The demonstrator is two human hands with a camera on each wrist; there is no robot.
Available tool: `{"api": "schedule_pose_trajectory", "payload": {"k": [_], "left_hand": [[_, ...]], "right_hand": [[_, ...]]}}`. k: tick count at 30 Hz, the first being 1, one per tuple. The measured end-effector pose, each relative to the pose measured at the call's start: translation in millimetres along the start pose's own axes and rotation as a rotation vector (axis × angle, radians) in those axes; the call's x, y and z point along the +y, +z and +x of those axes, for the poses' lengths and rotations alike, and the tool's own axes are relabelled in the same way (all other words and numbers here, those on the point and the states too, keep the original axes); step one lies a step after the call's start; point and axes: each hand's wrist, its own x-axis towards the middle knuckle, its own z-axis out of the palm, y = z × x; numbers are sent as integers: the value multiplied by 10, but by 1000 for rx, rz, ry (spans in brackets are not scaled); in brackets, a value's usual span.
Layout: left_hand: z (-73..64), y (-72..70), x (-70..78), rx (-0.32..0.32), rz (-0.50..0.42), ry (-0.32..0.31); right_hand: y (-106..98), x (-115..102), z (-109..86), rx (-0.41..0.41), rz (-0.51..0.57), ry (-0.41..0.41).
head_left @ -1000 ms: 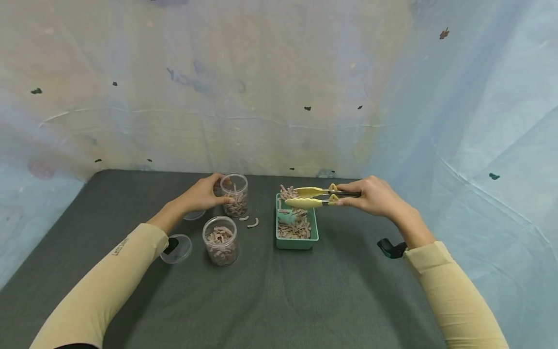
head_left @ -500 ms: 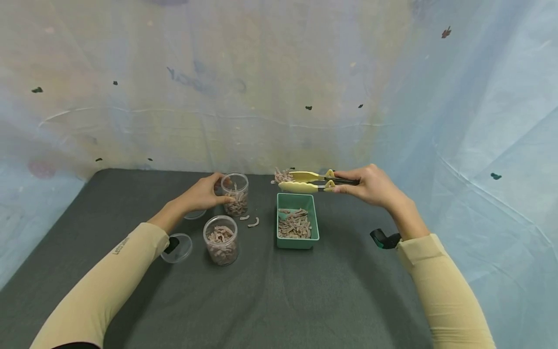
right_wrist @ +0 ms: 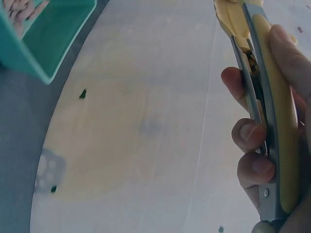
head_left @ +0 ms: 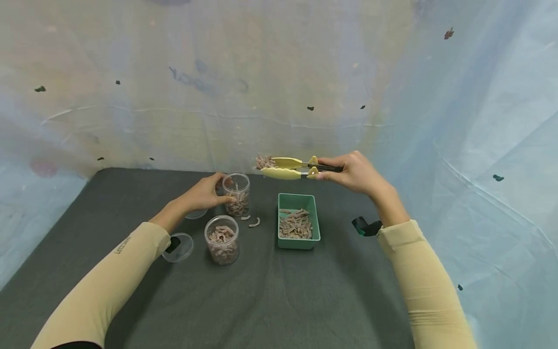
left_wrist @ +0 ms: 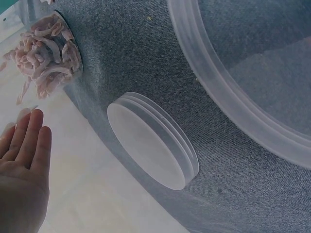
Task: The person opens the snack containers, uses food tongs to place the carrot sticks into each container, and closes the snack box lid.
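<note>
In the head view my left hand (head_left: 203, 195) holds a clear plastic jar (head_left: 237, 195) upright at the back, thumb on the near side and fingers behind it. Pale brown curly strips fill its lower part. The left wrist view shows this jar (left_wrist: 48, 58) beside the fingers. My right hand (head_left: 355, 172) grips yellow-tipped tongs (head_left: 296, 167), raised and pointing left, their tips pinching a clump of strips (head_left: 264, 162). In the right wrist view the fingers wrap the tongs' handle (right_wrist: 278, 116). Below the tongs sits a green rectangular tub (head_left: 299, 243) with strips (head_left: 296, 225) in it.
A second open jar (head_left: 223, 245) with strips stands in front of the held one. Clear lids (head_left: 185, 247) lie left of the jars, one partly behind the left wrist. Two loose strips (head_left: 255, 222) lie on the dark cloth (head_left: 270, 300). A pale sheet (head_left: 279, 87) hangs behind.
The right hand has raised the tongs with their clump of strips out of the green tub and carried them left towards the held jar. The left hand and jar have stayed put.
</note>
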Motion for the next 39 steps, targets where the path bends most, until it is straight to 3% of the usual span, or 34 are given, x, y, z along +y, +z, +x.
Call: {"api": "schedule_pose_trajectory", "payload": {"k": [14, 28, 39], "left_hand": [[8, 47, 41, -1, -18, -2], [48, 55, 65, -10, 7, -8], [52, 66, 55, -21, 16, -28]], "right_hand": [[363, -96, 420, -99, 24, 7], [724, -89, 600, -177, -62, 50], [775, -104, 604, -191, -76, 61]]}}
